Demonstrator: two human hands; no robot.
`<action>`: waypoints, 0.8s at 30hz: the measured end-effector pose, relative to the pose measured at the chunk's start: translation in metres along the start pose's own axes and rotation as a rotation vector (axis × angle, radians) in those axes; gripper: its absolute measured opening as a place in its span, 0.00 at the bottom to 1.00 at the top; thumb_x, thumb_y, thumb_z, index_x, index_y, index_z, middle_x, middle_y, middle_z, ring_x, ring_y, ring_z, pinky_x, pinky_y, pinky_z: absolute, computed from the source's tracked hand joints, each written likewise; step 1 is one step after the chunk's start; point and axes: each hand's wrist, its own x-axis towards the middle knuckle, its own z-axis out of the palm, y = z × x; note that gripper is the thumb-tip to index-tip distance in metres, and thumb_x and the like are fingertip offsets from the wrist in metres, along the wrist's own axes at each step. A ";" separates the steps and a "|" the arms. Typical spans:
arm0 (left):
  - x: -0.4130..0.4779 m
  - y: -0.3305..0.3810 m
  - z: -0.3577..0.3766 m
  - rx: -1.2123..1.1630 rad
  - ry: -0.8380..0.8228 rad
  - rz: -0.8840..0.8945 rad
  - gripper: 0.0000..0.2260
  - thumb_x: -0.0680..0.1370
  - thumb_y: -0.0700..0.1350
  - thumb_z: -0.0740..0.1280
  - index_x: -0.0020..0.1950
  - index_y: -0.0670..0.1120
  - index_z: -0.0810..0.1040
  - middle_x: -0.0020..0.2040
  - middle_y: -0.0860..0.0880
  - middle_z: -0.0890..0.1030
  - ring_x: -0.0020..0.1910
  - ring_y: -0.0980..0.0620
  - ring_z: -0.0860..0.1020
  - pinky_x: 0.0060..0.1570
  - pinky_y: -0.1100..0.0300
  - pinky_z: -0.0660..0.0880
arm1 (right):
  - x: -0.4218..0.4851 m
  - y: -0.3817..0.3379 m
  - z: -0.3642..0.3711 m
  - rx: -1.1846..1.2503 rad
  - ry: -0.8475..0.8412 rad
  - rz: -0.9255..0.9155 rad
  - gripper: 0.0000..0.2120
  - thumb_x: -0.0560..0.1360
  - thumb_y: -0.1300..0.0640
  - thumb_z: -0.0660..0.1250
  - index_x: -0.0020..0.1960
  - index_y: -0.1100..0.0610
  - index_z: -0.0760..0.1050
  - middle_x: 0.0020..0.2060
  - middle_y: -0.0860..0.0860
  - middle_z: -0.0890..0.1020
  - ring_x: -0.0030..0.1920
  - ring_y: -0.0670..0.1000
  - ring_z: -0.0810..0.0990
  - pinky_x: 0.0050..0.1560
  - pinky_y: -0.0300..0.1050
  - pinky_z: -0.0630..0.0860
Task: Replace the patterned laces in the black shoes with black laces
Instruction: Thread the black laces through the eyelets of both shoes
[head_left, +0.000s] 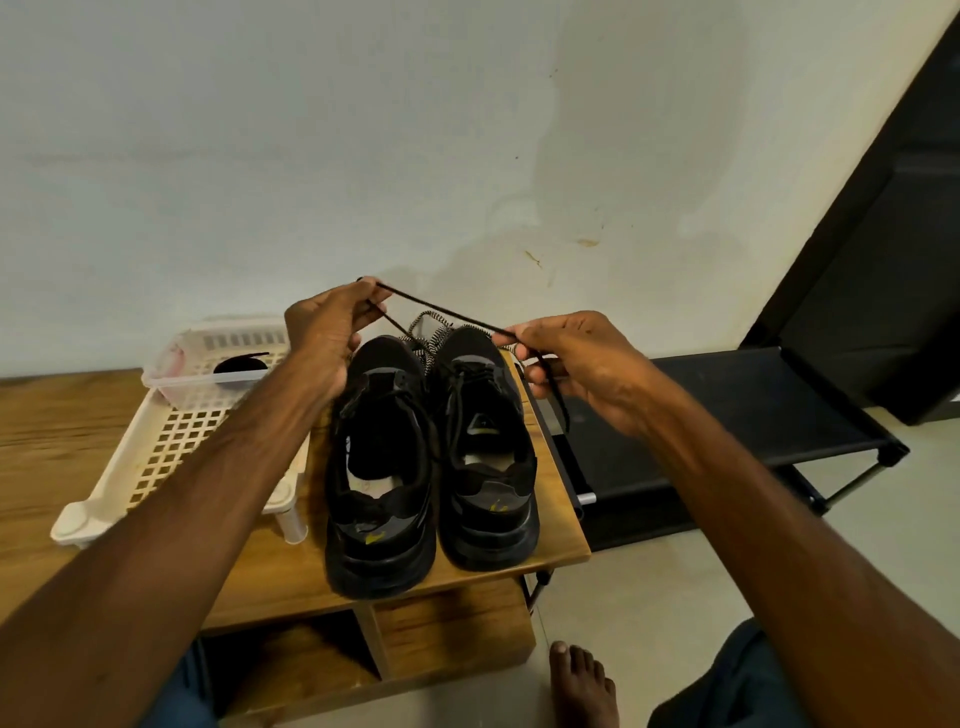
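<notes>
Two black shoes stand side by side at the right end of the wooden table (550, 540), heels toward the person, so both tongues are in easy reach: the left shoe (382, 467) and the right shoe (485, 452). Above their toes, one black lace (441, 310) runs taut between the hands. The left hand (322, 338) pinches one end high with curled fingertips. The right hand (576, 364) grips the lace lower, and a loose tail hangs from it past the table's right edge. Held stretched like this, the lace is likely being straightened or evened before threading (a second strand drops from the left hand toward the left shoe, but I cannot tell if it enters an eyelet).

The patterned laces (428, 325) lie in a tangle at the table's far edge, just beyond the toes and out of the shoes; their number is unclear. One cream basket (171, 431) sits toward the left, with one clear tub (208, 384) in it holding something black, possibly a spare lace.
</notes>
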 end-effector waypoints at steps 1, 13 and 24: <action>0.002 -0.001 -0.001 0.014 0.044 0.005 0.02 0.76 0.45 0.74 0.46 0.48 0.86 0.42 0.53 0.87 0.45 0.57 0.85 0.35 0.63 0.65 | 0.001 0.001 -0.002 -0.021 0.001 0.028 0.11 0.83 0.61 0.64 0.56 0.62 0.84 0.39 0.53 0.82 0.35 0.47 0.76 0.37 0.41 0.79; -0.035 -0.022 0.029 0.795 -0.315 0.888 0.06 0.77 0.51 0.73 0.53 0.54 0.83 0.52 0.59 0.82 0.53 0.60 0.75 0.50 0.60 0.71 | 0.006 0.009 -0.004 -0.284 0.049 -0.069 0.13 0.77 0.71 0.67 0.60 0.63 0.81 0.43 0.56 0.88 0.42 0.50 0.88 0.43 0.42 0.83; -0.026 -0.027 0.022 0.995 -0.332 0.972 0.07 0.81 0.49 0.69 0.53 0.51 0.86 0.42 0.59 0.81 0.43 0.59 0.75 0.48 0.55 0.74 | 0.014 0.015 -0.007 -0.463 0.223 -0.105 0.05 0.78 0.59 0.73 0.49 0.61 0.85 0.36 0.52 0.87 0.34 0.47 0.86 0.30 0.32 0.75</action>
